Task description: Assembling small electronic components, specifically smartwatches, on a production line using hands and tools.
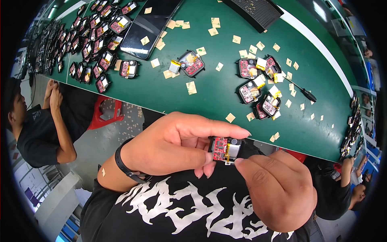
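In front of my chest, my left hand (pixel 173 141) is closed around a small black device housing (pixel 241 150). The thumb presses its near left side and the index finger stretches along the far side. Inside the housing lie a red circuit board (pixel 219 146) and a silver battery (pixel 234 151) with yellow tape. A thin flex strip with a small pale connector (pixel 227 163) sticks out of the near edge. Right beside that connector is my right hand (pixel 282 187), its thumb and curled fingers pinched together. Whatever sits between those fingertips is hidden.
Similar opened housings (pixel 250 92) lie right of centre on the green table (pixel 161 94); many more (pixel 96 36) crowd the far left. Around them are scattered beige squares, a black phone (pixel 147 30), a perforated black tray (pixel 258 14) and a black-handled tool (pixel 308 95). People sit on both sides.
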Tool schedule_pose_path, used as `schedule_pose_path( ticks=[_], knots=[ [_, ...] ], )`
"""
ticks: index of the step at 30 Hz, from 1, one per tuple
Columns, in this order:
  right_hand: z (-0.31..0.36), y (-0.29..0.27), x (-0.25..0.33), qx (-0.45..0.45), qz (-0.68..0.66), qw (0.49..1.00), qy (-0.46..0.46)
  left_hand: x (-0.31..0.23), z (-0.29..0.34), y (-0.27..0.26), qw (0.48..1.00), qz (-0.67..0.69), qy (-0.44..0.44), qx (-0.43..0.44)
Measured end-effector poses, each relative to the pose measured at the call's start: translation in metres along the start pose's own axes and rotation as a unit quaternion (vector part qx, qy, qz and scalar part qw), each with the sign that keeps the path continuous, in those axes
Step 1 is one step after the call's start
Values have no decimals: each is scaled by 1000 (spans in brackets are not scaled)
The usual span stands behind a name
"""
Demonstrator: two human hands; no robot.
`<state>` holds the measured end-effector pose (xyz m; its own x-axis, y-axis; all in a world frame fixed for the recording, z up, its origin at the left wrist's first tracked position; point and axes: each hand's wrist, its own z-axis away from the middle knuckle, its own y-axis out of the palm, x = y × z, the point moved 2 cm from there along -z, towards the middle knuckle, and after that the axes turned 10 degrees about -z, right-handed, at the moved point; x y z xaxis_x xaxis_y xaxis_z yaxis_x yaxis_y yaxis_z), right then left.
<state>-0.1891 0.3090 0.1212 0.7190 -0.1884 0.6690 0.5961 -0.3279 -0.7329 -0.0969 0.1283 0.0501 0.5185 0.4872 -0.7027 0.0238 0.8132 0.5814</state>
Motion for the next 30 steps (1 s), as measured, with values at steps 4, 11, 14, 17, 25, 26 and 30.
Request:
schedule_pose_path(
  ticks=[4,11,14,17,25,26,30],
  knots=[
    [0,-1,0,7,7,1000,8,0,0,1,1000,0,-4,-4],
    [-3,-6,-2,39,-6,999,18,3,-2,-2,1000,-18,-5,5],
    [-3,-7,-4,86,-17,995,40,3,-2,-4,1000,-18,1,20],
    [-3,-1,-7,92,-27,995,34,6,1,-4,1000,6,12,3],
    [11,-11,-10,3,-19,999,34,2,0,5,999,-22,19,-44],
    [13,-12,-13,8,-41,998,49,3,1,4,997,-48,14,-59],
    [21,-19,-23,0,-77,994,71,-5,2,2,994,-89,-9,-55]
  ],
)
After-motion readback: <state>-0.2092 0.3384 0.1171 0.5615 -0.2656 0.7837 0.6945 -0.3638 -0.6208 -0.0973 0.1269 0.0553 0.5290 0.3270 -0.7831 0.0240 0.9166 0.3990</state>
